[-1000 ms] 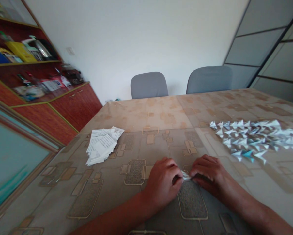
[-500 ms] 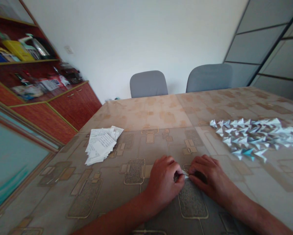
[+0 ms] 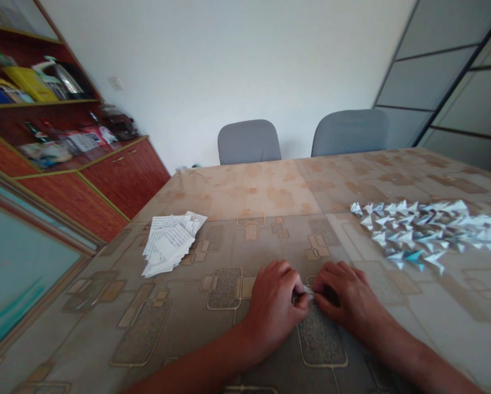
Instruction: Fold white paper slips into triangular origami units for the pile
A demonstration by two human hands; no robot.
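Between my two hands is a small piece of folded white paper [image 3: 309, 292], mostly covered by the fingers. My left hand [image 3: 277, 306] pinches its left end between thumb and forefinger. At the other end my right hand [image 3: 346, 295] is closed on it in the same way, fingers curled. Both hands are just above the patterned tablecloth [image 3: 212, 355]. On the left lies a fanned stack of printed paper pieces [image 3: 169, 243]. Several rows of folded paper cranes [image 3: 409, 224], mostly white with one teal, stand on the right.
Two grey chairs [image 3: 249, 142] stand at the table's far edge, against a white wall. To the left is a reddish wooden cabinet [image 3: 118, 169] with a kettle [image 3: 67, 79] and other goods on its shelves. Grey panelled doors [image 3: 430, 71] rise at the right.
My right hand has shifted very slightly left, closer to my left hand. Both hands keep their pinch on the paper; the stack and cranes stay in place.
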